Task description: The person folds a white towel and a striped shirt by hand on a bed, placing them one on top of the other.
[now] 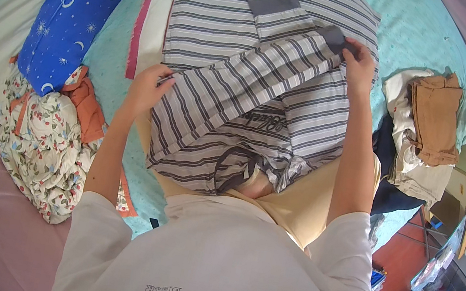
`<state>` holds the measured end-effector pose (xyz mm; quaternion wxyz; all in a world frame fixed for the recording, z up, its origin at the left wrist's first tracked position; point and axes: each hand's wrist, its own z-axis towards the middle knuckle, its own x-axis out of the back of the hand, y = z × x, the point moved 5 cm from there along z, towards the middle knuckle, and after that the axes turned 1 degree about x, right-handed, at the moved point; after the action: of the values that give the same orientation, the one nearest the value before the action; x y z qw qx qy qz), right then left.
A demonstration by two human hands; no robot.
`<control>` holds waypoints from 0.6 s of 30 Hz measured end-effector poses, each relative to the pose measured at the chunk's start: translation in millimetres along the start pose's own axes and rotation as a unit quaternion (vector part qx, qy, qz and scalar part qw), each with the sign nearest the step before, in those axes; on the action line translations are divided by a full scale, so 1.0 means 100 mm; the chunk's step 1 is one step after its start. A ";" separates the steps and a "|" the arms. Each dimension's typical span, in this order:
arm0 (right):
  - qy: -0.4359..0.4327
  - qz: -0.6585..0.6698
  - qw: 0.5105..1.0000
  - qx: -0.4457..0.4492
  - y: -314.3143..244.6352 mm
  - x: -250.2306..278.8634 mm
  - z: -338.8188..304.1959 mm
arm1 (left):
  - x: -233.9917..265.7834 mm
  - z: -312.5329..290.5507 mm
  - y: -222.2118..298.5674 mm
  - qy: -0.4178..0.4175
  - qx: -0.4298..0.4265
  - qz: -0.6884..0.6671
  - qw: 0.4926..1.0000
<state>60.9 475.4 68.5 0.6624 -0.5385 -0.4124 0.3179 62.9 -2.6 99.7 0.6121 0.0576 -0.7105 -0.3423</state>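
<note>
Far left we see a blue star pillow [76, 12] parked out of the way. Our left hand [148, 88] pinches the striped shirt [254, 96] on the bed [422, 29]; our right hand [357, 61] grips its cuff, fingers closed, stretching the sleeve flat.

Grey-and-white striped long-sleeved shirt [254, 96], which I see spread flat on the turquoise bed in front of the person. It carries dark grey cuffs and a dark grey neckband, with the neck opening nearest the person's lap. One sleeve is folded diagonally across the body, its cuff pinched at the upper right end; a second cuffed sleeve lies just above it. Dark script lettering runs across the chest.
</note>
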 end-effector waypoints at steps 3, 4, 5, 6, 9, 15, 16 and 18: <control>0.048 -0.142 0.989 -0.020 0.51 0.19 -0.12 | -0.08 0.11 -0.15 -0.027 0.093 -0.083 0.992; 0.054 -0.154 0.987 0.002 0.44 0.12 -0.17 | -0.06 0.09 -0.18 -0.027 0.095 -0.081 0.992; 0.082 -0.217 0.973 0.018 0.36 0.06 -0.25 | -0.03 0.07 -0.25 -0.037 0.112 -0.091 0.989; 0.108 -0.277 0.954 0.035 0.18 -0.07 -0.35 | 0.01 0.02 -0.33 -0.046 0.131 -0.099 0.985; 0.103 -0.301 0.945 0.072 0.27 -0.14 -0.43 | 0.01 0.05 -0.47 -0.053 0.144 -0.169 0.974; 0.109 -0.243 0.964 0.018 0.27 -0.01 -0.41 | 0.10 0.12 -0.27 -0.066 0.129 -0.122 0.982; 0.111 -0.243 0.963 0.018 0.27 0.01 -0.39 | 0.09 0.16 -0.21 -0.081 0.114 -0.090 0.986; 0.073 -0.099 0.992 -0.028 0.28 -0.05 -0.28 | 0.06 0.22 -0.22 -0.103 0.059 0.001 0.993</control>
<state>84.5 464.2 38.2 0.7033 -0.5356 -0.4229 0.1990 34.0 -13.1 92.4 0.5314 0.0570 -0.7888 -0.3035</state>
